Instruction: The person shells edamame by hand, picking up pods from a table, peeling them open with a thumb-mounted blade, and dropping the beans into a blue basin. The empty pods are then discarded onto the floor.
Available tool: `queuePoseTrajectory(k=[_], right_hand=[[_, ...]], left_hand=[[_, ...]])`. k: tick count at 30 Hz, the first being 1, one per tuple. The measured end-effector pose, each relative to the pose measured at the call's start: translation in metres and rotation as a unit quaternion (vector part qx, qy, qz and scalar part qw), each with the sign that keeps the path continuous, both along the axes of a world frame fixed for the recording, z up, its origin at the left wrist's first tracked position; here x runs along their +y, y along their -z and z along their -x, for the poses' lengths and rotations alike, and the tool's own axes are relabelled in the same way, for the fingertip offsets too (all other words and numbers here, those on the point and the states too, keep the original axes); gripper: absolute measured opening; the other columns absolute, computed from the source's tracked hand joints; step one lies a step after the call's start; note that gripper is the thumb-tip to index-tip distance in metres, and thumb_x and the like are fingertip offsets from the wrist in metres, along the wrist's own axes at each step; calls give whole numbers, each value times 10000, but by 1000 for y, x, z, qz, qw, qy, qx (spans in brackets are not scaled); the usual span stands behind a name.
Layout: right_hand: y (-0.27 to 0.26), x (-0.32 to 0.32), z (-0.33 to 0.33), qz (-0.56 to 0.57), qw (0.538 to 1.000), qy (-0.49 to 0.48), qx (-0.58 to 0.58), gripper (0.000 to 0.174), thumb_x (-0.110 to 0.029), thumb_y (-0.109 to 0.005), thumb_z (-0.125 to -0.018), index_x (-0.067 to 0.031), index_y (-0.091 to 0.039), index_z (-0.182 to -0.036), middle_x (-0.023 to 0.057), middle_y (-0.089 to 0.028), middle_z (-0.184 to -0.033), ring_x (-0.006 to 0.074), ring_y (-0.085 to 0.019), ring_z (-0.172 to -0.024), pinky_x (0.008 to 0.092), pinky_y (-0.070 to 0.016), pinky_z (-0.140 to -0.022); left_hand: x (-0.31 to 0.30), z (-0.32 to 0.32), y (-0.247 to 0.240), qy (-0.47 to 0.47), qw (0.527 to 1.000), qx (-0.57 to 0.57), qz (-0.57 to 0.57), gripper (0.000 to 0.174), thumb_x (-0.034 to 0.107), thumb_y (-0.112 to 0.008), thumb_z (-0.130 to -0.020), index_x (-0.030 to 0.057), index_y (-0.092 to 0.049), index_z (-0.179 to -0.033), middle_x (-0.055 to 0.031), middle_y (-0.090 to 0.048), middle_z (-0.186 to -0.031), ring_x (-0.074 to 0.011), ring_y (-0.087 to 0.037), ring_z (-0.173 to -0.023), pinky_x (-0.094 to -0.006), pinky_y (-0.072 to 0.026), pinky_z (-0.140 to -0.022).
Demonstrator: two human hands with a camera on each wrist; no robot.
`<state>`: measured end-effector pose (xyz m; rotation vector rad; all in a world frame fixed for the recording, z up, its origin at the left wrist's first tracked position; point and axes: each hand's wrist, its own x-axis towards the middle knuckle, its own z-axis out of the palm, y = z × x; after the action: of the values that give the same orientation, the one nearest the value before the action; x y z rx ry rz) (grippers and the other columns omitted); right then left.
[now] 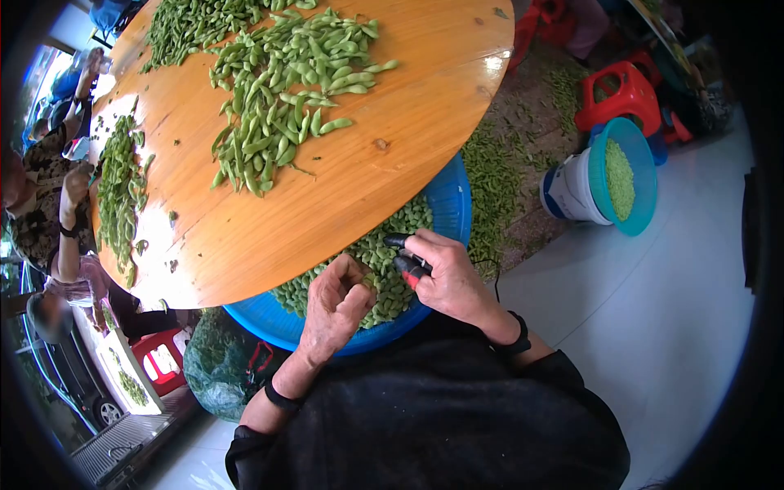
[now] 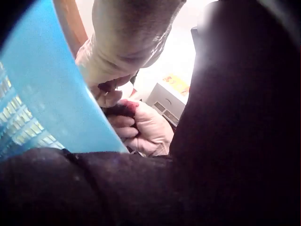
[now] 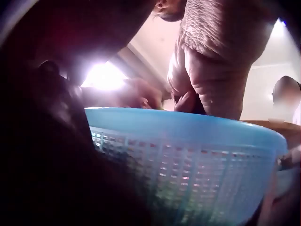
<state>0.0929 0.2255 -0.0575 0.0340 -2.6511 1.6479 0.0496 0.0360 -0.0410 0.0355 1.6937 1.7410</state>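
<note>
My right hand [image 1: 447, 276] grips a small cutting tool with black and red handles [image 1: 407, 263] over a blue plastic basket [image 1: 459, 204] full of green soybean pods [image 1: 384, 265]. My left hand [image 1: 339, 300] hovers just left of the tool with fingers curled against the thumb. Whether it pinches a pod is hidden. The basket sits in my lap, partly under the round wooden table [image 1: 392, 155]. A big heap of pods [image 1: 278, 90] lies on the table. In the left wrist view the right hand [image 2: 150, 132] and the tool's dark red part [image 2: 123, 108] show beside the basket wall [image 2: 51, 103].
A second strip of pods [image 1: 121, 192] lies at the table's left edge, where other people sit. On the floor to the right stand a white bucket with a teal sieve of shelled beans [image 1: 621, 175] and red stools [image 1: 621, 94]. Discarded pods litter the floor [image 1: 498, 180].
</note>
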Motion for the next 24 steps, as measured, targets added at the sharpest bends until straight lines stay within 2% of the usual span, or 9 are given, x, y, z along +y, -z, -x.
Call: queuePoseTrajectory(k=[7,10,11,12,13,15,16,18,24], right_hand=[[-8,-3,2,75,996,-3,55,159,-31,-668,-792,22,-580,-913,96,-430,-736,237,-461,-645,332,-380,-576],[-11,3,7,90,989,89,73,196,-2,-650,-799,12,-642,-995,45,-479,-766,124,-470,-662,278,-388,-579],[-15,8,8,140,979,143,25,216,27,-635,-813,4,-658,-1026,32,-497,-764,93,-464,-651,256,-385,-571],[-12,18,9,102,976,185,53,211,27,-632,-826,-1,-659,-1033,32,-488,-750,89,-464,-638,253,-388,-567],[-9,31,11,64,969,226,80,206,27,-630,-839,-5,-660,-1040,32,-480,-735,86,-464,-626,251,-391,-563],[-15,58,12,-128,942,278,135,202,7,-641,-854,-1,-654,-1055,46,-513,-741,94,-478,-621,260,-412,-568],[-16,67,9,-145,934,304,120,186,21,-654,-835,11,-641,-1020,86,-548,-764,149,-524,-632,292,-435,-578],[-16,82,5,-184,916,339,112,196,39,-666,-816,27,-625,-1006,153,-603,-798,231,-589,-651,344,-466,-592],[-14,93,-8,-206,916,333,89,169,46,-654,-786,30,-607,-947,134,-585,-769,233,-579,-647,359,-454,-590]], left_hand=[[10,-4,6,-4,999,7,-36,71,22,-564,-946,-34,-570,-988,-30,-579,-762,-67,-514,-659,-223,-436,-598],[16,18,-11,56,986,158,-3,117,-6,-579,-912,-51,-598,-1018,-90,-613,-843,-161,-587,-674,-276,-480,-621],[16,31,-20,106,943,314,34,153,-37,-577,-879,-52,-610,-1027,-125,-616,-879,-231,-610,-708,-311,-499,-637],[17,44,-30,151,872,460,71,197,-67,-575,-845,-53,-621,-1035,-160,-619,-916,-302,-634,-742,-346,-518,-653],[17,57,-41,148,861,475,107,244,-95,-568,-786,-36,-627,-1015,-195,-614,-913,-378,-633,-804,-396,-529,-682],[19,96,-48,115,796,567,176,181,-79,-565,-792,-22,-625,-953,-167,-607,-875,-366,-623,-765,-413,-523,-673],[22,112,-50,79,790,570,210,183,-86,-588,-796,-21,-650,-955,-144,-607,-826,-276,-624,-711,-348,-506,-633],[28,142,-45,87,763,584,263,145,0,-621,-814,-9,-646,-957,-148,-583,-822,-326,-609,-728,-392,-491,-664],[42,163,-27,117,720,605,319,146,37,-633,-826,-1,-648,-966,-145,-591,-839,-343,-603,-744,-405,-486,-681]])
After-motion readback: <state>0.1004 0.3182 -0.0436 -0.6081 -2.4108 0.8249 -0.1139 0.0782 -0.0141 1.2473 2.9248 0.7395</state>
